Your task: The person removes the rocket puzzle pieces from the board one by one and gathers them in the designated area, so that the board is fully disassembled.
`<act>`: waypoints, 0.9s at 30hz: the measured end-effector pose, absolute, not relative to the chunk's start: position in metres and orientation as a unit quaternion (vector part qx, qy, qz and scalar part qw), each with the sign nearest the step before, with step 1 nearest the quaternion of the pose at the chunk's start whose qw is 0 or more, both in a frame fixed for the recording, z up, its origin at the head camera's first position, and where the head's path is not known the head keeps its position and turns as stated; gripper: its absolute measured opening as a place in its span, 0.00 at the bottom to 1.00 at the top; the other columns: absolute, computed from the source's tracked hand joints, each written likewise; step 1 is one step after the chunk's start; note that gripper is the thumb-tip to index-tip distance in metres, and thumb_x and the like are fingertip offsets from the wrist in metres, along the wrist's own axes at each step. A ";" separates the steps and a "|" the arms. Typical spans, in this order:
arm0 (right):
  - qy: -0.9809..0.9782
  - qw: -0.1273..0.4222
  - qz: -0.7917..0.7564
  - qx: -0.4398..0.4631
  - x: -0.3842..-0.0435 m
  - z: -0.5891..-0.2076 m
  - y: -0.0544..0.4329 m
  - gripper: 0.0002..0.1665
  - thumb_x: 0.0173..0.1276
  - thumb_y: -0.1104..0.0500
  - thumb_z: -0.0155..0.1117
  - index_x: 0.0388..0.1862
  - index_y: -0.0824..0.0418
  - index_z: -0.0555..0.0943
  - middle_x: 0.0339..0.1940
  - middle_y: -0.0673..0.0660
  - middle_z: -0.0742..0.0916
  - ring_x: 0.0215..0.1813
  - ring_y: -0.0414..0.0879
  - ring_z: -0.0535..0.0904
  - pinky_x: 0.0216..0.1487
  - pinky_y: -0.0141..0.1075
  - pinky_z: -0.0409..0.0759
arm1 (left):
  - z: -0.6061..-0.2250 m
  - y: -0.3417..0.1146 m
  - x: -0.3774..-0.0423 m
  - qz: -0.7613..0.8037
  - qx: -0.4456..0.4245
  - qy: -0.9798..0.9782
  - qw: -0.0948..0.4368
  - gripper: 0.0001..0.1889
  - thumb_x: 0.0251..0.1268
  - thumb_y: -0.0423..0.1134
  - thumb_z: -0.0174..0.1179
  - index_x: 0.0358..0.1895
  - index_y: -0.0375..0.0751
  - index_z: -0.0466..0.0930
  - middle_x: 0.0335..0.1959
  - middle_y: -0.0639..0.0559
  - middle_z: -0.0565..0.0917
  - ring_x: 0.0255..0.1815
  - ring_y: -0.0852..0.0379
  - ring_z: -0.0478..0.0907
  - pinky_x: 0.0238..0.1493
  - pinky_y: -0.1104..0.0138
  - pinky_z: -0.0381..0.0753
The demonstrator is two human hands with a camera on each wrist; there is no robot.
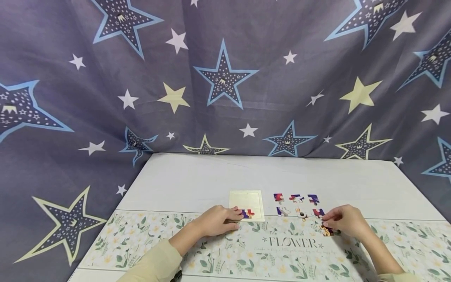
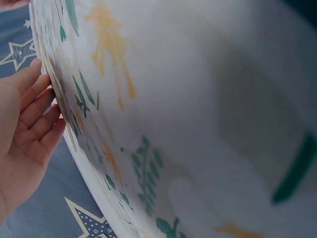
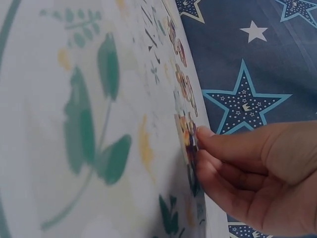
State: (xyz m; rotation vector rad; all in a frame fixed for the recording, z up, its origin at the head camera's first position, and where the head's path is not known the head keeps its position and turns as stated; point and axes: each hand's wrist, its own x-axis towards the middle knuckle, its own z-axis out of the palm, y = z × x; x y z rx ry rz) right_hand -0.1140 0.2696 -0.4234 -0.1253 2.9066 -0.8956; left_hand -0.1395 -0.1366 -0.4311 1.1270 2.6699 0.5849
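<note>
A shallow pale puzzle tray lies on the table, with joined purple and red puzzle pieces at its lower edge. My left hand rests on the tray's lower left, its fingers nearly straight and covering part of those pieces. In the left wrist view the left hand lies along the tray edge. My right hand is at the right, its thumb and fingertips pinching the edge of a dark, yellow-patterned puzzle piece. The right wrist view shows that hand at the piece, low against the tabletop.
Several loose puzzle pieces lie in two rows right of the tray. A flower-printed cloth band with lettering covers the near part of the white table. Behind hangs a dark star-patterned curtain.
</note>
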 end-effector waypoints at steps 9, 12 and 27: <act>0.961 0.017 -0.270 -0.062 -0.118 -0.416 0.253 0.06 0.54 0.57 0.74 0.30 0.59 0.88 0.23 0.49 0.88 0.24 0.35 0.74 0.26 0.29 0.72 | -0.432 -0.137 -0.140 0.198 0.380 0.898 0.097 0.19 0.69 0.47 0.57 0.60 0.46 0.78 0.61 0.56 0.79 0.69 0.57 0.71 0.69 0.59 0.72; 0.958 0.008 -0.276 -0.082 -0.121 -0.415 0.242 0.06 0.55 0.59 0.73 0.31 0.60 0.88 0.24 0.49 0.88 0.24 0.35 0.75 0.26 0.29 0.73 | -0.432 -0.138 -0.140 0.199 0.380 0.898 0.098 0.20 0.69 0.47 0.57 0.60 0.46 0.78 0.61 0.56 0.79 0.69 0.57 0.70 0.69 0.59 0.72; 0.932 0.014 -0.342 -0.122 -0.150 -0.413 0.167 0.08 0.53 0.61 0.74 0.33 0.62 0.87 0.25 0.51 0.87 0.27 0.38 0.76 0.28 0.28 0.74 | -0.427 -0.136 -0.139 0.209 0.381 0.895 0.104 0.19 0.69 0.46 0.57 0.59 0.44 0.79 0.62 0.54 0.78 0.69 0.55 0.71 0.69 0.60 0.71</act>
